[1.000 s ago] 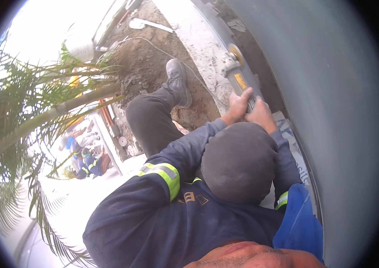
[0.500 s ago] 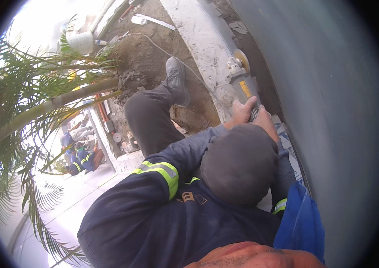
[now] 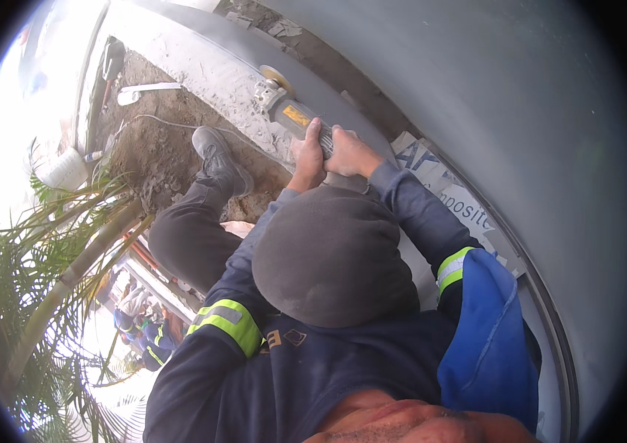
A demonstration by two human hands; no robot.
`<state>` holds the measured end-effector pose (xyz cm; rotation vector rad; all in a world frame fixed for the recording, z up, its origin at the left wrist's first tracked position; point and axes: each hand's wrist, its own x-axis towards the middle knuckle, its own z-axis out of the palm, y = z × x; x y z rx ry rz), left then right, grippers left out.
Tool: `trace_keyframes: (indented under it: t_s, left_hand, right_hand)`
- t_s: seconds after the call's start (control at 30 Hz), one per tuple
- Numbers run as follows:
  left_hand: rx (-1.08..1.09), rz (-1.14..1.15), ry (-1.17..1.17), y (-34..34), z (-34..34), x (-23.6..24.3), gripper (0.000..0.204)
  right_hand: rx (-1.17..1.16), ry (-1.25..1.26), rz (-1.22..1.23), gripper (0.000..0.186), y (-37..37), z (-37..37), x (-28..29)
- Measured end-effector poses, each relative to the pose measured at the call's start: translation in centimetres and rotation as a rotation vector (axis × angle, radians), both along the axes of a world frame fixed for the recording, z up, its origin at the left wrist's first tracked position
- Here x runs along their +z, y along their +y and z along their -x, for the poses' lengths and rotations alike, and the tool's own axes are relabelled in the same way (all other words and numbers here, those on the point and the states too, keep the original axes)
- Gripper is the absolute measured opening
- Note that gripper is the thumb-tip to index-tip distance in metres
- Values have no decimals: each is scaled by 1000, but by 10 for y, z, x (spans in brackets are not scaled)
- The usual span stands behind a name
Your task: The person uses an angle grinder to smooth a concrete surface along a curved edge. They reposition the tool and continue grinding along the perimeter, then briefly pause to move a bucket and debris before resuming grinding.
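Note:
Both my hands are closed on the body of an angle grinder [image 3: 295, 114]. My left hand [image 3: 308, 156] wraps its near left side, with the thumb along the top. On the right side, my right hand [image 3: 350, 151] grips the rear of the housing. Ahead of the grinder's metal head is a tan disc [image 3: 276, 80], at the outer edge of a rough pale concrete ledge [image 3: 202, 66]. Whether the disc touches the ledge I cannot tell. My raised knee, in grey trousers [image 3: 335, 258], hides part of the area below my hands.
A grey wall [image 3: 505, 133] rises on the right, with printed sheets [image 3: 439, 181] along its foot. Left of the ledge lie loose soil [image 3: 154, 155], a cable [image 3: 173, 122] and a white strip [image 3: 154, 87]. A palm [image 3: 70, 273] and another person [image 3: 151, 336] are farther left.
The view has turned, so the grinder, ledge and my hands appear farther left and the ledge lies more slanted. Both hands still hold the grinder, and more of my right forearm shows.

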<state>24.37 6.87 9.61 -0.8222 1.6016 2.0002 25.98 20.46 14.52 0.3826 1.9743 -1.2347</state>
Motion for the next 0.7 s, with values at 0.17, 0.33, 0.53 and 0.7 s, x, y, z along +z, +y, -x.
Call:
trace_keyframes:
  t_s: [0.17,0.33,0.53,0.7]
  left_hand:
    - [-11,-24,-44,1,4,16,39]
    - [-36,-48,-70,8,-3,30,38]
    - [20,79,-89,28,-27,44,40]
    - [66,44,-70,32,-33,45,48]
  right_hand:
    - [-1,21,10,63,-2,1,1]
    - [-14,42,2,59,5,-7,12]
    - [4,34,-2,55,22,-28,33]
    - [-14,45,-5,53,24,-34,32]
